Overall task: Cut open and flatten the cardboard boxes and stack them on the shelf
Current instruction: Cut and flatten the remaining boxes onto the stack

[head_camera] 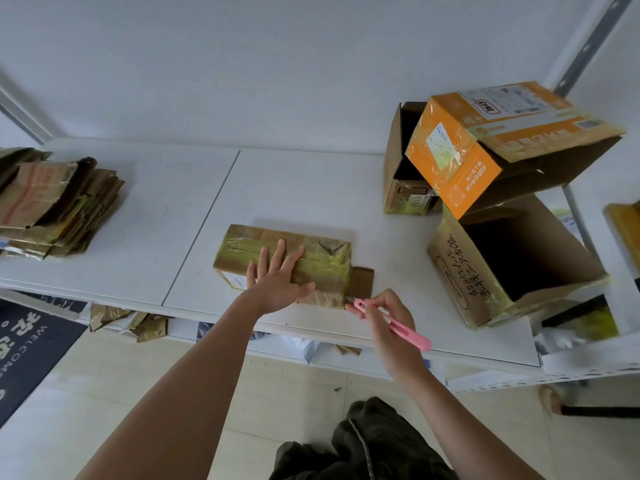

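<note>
Left hand (277, 284) hides part of the taped box (311, 258).

Left hand (277, 277) flat, fingers spread, pressing down, arm extended; right hand (388, 315) curled in a pinching grip, wrist bent.

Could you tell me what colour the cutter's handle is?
Pink: the slim plastic utility cutter, in the head view.

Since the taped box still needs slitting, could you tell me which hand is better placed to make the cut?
Right. The right hand holds the pink utility knife, tip at the taped box's near corner; the left hand lies flat on top.
</note>
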`<act>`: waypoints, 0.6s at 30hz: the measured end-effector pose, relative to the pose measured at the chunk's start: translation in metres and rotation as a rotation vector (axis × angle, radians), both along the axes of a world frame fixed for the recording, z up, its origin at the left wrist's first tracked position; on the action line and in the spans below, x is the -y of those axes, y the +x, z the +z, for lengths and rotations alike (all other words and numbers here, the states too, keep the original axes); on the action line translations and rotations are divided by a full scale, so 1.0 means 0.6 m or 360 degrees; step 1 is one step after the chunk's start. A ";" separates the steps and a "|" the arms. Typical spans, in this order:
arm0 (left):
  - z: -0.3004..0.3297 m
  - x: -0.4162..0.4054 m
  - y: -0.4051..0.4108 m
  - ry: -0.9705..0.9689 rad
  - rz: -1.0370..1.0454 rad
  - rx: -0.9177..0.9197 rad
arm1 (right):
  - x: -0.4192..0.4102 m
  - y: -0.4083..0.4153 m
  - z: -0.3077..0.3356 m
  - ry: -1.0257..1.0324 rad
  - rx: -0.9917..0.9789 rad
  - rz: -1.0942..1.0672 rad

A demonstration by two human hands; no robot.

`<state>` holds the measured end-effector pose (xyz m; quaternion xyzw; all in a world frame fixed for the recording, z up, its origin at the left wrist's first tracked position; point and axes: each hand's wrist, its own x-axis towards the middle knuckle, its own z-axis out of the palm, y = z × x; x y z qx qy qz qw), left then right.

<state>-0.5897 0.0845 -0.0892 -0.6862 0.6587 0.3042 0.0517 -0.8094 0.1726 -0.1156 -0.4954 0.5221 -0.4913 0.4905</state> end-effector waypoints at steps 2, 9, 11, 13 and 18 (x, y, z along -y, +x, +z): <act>0.002 -0.002 -0.002 -0.0038 0.0027 -0.0018 | 0.016 -0.009 0.010 -0.0034 0.0054 -0.0089; 0.016 -0.030 -0.013 -0.0472 0.0382 0.0030 | 0.155 0.031 0.074 -0.0153 -0.0156 -0.0095; 0.025 -0.034 -0.009 -0.0534 0.0567 0.0078 | 0.165 0.048 0.072 -0.0173 -0.0218 -0.0013; 0.039 -0.031 -0.001 -0.0474 0.0906 -0.0008 | 0.158 0.060 0.061 -0.0252 -0.0302 0.0041; 0.059 -0.024 0.038 -0.0182 0.1623 -0.0387 | 0.155 0.078 0.063 -0.0404 -0.0378 -0.0036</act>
